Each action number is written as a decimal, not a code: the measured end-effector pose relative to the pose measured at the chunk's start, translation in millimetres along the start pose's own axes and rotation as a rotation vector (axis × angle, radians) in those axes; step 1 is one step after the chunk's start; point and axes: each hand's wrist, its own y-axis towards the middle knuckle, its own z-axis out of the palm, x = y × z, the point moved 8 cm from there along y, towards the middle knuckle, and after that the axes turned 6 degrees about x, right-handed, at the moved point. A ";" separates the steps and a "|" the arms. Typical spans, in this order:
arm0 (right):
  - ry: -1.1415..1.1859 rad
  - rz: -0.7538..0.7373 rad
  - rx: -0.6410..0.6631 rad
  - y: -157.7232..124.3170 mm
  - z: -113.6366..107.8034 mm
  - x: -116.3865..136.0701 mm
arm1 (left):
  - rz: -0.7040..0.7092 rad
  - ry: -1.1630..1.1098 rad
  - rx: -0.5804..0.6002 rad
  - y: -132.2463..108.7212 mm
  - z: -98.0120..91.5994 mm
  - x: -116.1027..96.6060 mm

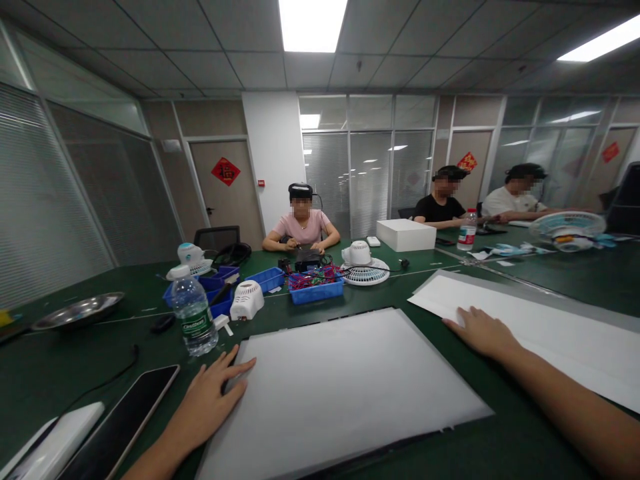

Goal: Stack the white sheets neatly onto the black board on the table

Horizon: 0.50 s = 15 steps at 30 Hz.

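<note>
A large white sheet (pixel 345 393) lies flat on the table in front of me, with a dark edge showing beneath it at the left and front. My left hand (pixel 213 393) rests at the sheet's left edge, fingers spread and fingertips on its surface. At the right, my right hand (pixel 485 331) lies palm down with fingers stretched out, touching the near left edge of a second white sheet (pixel 550 340). A greyish, see-through layer shows along that second sheet's far side. Neither hand grasps anything.
A water bottle (pixel 193 313) stands beyond my left hand. A tablet-like dark slab (pixel 125 427) and a white device (pixel 55 440) lie at the left. Ahead are a blue tray (pixel 316 293) of wires, white fan parts (pixel 249 299) and a white box (pixel 406 235). Three people sit across the table.
</note>
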 end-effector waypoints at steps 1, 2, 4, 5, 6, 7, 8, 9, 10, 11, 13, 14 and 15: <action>-0.009 0.007 0.022 0.0 3.8 -1.5 | -0.011 -0.009 -0.002 0.0 -0.7 0.0; -0.018 0.000 0.037 -0.1 6.0 -0.2 | -0.021 -0.020 -0.010 -0.2 -2.0 -0.3; -0.040 -0.029 0.052 -0.4 6.4 7.0 | -0.031 -0.045 -0.030 -1.0 -5.1 -1.6; -0.052 -0.044 0.056 -0.7 5.1 11.7 | -0.036 -0.056 -0.040 -1.5 -6.6 -2.2; -0.062 -0.059 0.059 -1.2 3.2 16.7 | -0.042 -0.065 -0.051 -2.0 -7.9 -2.4; -0.071 -0.075 0.061 -2.1 0.8 21.9 | -0.050 -0.071 -0.063 -2.4 -9.2 -2.2; -0.078 -0.091 0.061 -3.5 -2.0 27.2 | -0.058 -0.073 -0.077 -2.8 -10.2 -1.6; -0.083 -0.106 0.059 -5.4 -5.0 32.3 | -0.066 -0.074 -0.091 -3.0 -11.0 -0.6; -0.087 -0.120 0.055 -7.7 -7.9 37.4 | -0.071 -0.076 -0.104 -3.0 -11.5 0.4; -0.089 -0.134 0.051 -10.2 -10.8 42.5 | -0.070 -0.076 -0.112 -2.8 -11.3 1.2; -0.094 -0.166 0.043 -15.7 -15.6 52.7 | -0.056 -0.071 -0.106 -1.8 -9.2 2.0; -0.098 -0.184 0.039 -18.3 -17.5 57.7 | -0.047 -0.065 -0.096 -1.2 -7.6 2.1; -0.103 -0.203 0.036 -20.7 -19.2 62.7 | -0.038 -0.059 -0.087 -0.6 -6.0 1.9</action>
